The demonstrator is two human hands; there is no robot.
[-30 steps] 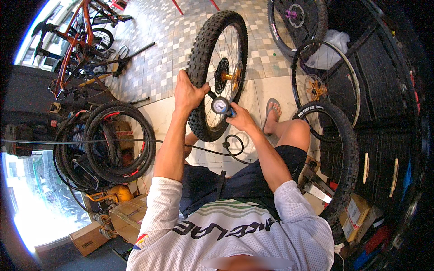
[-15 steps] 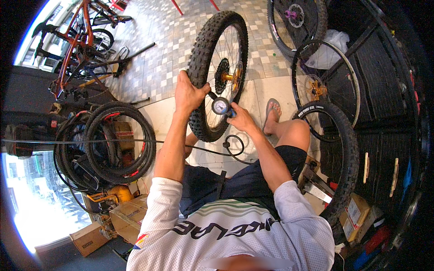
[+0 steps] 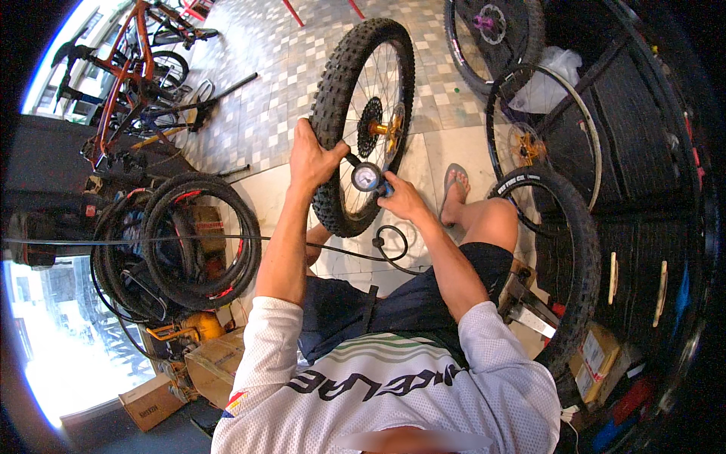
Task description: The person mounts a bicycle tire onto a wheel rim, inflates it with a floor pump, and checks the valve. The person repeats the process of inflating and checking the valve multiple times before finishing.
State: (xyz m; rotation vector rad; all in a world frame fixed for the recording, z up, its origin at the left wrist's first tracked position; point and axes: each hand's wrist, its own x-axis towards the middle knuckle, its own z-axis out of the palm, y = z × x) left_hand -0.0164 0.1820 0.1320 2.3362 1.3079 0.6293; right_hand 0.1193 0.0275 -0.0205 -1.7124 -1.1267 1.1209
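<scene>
A bicycle wheel with a thick knobby tire stands upright in front of me, its gold hub and dark cassette showing among the spokes. My left hand is closed around the near left side of the tire, the thumb reaching inward toward the rim. In my right hand is a tire inflator, gripped by its blue-and-black handle. Its round dial gauge sits between my two hands, face up, and a short black connector runs from it to the rim by my left thumb. That connector's tip on the valve is hidden.
A black air hose crosses in front of my lap and loops near my legs. Loose tires lean in a stack at left. Another tire and bare rim stand at right. Bicycles are at far left, cardboard boxes lower left.
</scene>
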